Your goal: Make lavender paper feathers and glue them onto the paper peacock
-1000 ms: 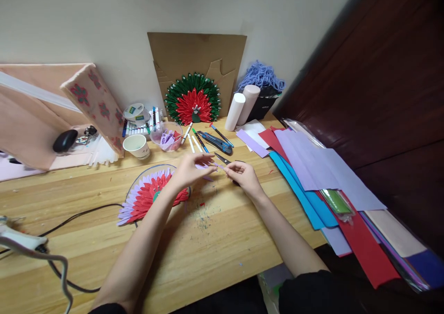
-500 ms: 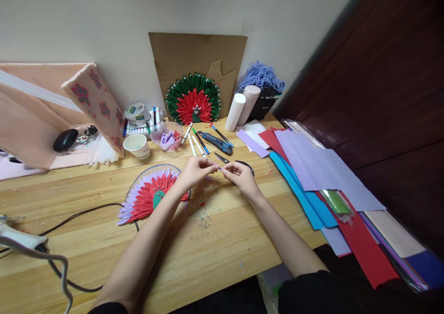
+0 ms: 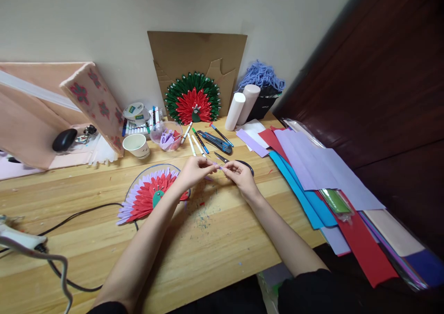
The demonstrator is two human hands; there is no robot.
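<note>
Lilac strip, a small piece of paper, sits pinched between the fingertips of both hands, just above the table near its middle. The left hand nips one end with thumb and forefinger, and the right hand nips the other the same way, so the two sets of fingertips almost meet. Both forearms reach in from the near edge.

Scissors lie on the wood just behind the right hand. Small coloured scraps speckle the wood below the hands. To the left, partly under the left wrist, lies a paper fan of red and lilac petals with a green centre.

Further back lie pens, a blue knife, a clear bowl of lilac pieces and a paper cup. A red and green fan leans on cardboard against the wall, with two pale rolls and blue yarn beside it. Coloured sheets overlap along the right edge. At far left a glue gun rests on the wood, and a black cable runs across nearby.
</note>
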